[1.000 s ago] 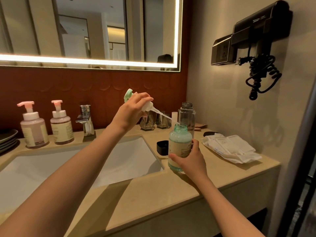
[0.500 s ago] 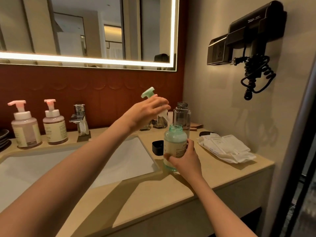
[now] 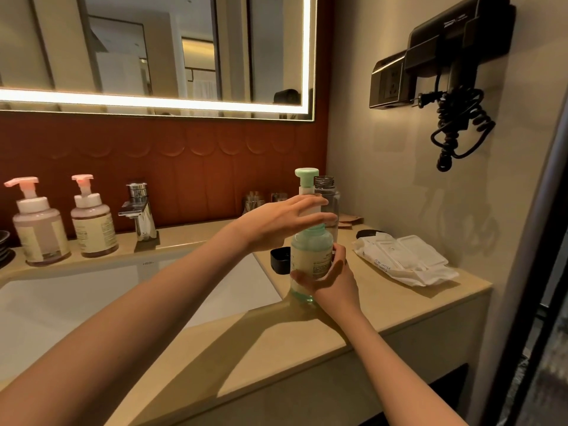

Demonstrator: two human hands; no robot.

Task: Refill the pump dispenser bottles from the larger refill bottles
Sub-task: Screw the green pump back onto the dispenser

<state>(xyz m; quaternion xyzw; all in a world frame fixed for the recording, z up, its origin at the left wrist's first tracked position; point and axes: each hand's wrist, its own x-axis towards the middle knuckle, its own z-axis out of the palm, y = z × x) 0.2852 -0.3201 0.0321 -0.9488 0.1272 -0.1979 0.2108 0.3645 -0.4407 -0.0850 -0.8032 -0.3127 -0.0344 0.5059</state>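
Since a second ago, the pump head (image 3: pixel 306 179) has swung from a tilt off to the left up to standing upright, directly over the green dispenser bottle (image 3: pixel 310 253) in the centre-right of the frame. My left hand (image 3: pixel 276 221) has carried it there.

I judge this to be the closing step for this bottle: it looks filled, and the pump is going back on. Its white collar sits just above the bottle's neck, though I cannot tell whether the threads have met. Next I need to press the collar down square on the neck and twist it tight while the bottle is kept from turning.

My left hand wraps the collar with fingers laid long across it; the thumb is hidden. My right hand (image 3: pixel 335 281) clasps the bottle low on its label, steadying it on the counter (image 3: pixel 338 321). Just behind stands the uncapped refill bottle (image 3: pixel 329 192).
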